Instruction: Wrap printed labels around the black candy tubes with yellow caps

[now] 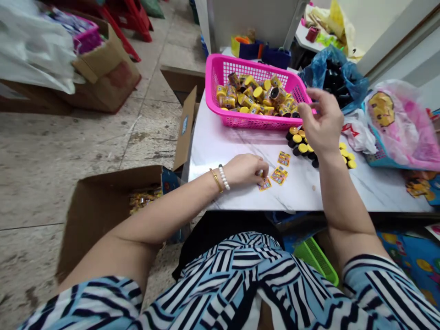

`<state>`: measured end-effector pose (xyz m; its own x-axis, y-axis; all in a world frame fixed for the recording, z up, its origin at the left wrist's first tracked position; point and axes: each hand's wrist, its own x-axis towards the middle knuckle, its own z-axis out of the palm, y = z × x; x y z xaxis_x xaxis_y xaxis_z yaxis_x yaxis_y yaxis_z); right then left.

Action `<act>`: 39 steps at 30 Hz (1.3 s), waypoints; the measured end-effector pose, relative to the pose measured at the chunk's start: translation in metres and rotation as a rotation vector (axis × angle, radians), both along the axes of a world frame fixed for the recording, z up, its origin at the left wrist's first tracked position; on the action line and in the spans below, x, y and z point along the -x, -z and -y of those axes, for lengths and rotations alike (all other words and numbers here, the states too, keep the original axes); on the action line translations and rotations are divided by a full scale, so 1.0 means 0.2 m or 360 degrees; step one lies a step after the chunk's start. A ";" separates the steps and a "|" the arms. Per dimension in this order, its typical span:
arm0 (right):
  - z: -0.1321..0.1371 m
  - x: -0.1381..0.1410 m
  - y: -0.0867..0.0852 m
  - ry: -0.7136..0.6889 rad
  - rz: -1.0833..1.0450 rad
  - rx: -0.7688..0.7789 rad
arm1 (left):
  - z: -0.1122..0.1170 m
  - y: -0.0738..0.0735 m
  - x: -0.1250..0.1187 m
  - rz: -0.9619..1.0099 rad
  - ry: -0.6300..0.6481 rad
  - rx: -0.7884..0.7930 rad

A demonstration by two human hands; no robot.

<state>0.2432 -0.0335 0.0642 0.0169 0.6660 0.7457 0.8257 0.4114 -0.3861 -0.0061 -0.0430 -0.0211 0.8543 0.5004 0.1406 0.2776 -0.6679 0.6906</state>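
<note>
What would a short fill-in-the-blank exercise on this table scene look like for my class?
The basket on the table is bright ____.
The pearl bracelet is on the person's ____ wrist.
The open cardboard box stands on the ____ beside the table.
The plastic bag behind the right hand is ____.

Missing words: pink; left; floor; blue.

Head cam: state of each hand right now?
Left hand: closed, pinching something small, cannot tell what.
Right hand: half-open beside the pink basket, nothing visibly held.
</note>
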 end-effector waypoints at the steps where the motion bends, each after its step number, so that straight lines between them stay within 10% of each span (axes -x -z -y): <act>1: 0.10 0.01 0.03 0.0021 0.0047 0.0013 | 0.01 0.01 -0.01 -0.0065 0.0018 -0.0073; 7: 0.68 0.09 0.30 0.0147 -0.0149 0.0320 | 0.02 0.02 -0.03 -0.0152 0.0059 -0.0241; 15: 0.86 0.19 0.51 0.0054 -0.0376 0.0542 | 0.03 0.03 -0.03 -0.0067 0.0006 -0.0170; 20: 0.78 0.20 0.47 -0.0050 -0.0446 0.0668 | 0.02 0.01 -0.03 0.0358 0.0022 0.0183; 27: 0.34 0.21 0.29 -0.0718 -0.0855 0.1673 | -0.05 -0.04 -0.01 0.0942 -0.0118 0.1133; 32: 0.23 0.27 0.36 -0.0626 -0.1305 0.1461 | -0.09 -0.03 -0.01 0.1125 -0.0641 0.1161; 39: 0.27 0.29 0.40 -0.0594 -0.1261 0.1498 | -0.09 -0.01 -0.01 0.0760 -0.0606 0.0918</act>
<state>0.1860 -0.0882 -0.0166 -0.0634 0.9882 -0.1396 0.1331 -0.1303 -0.9825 -0.0033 -0.0241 -0.0191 0.5261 0.8468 0.0782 0.0035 -0.0941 0.9956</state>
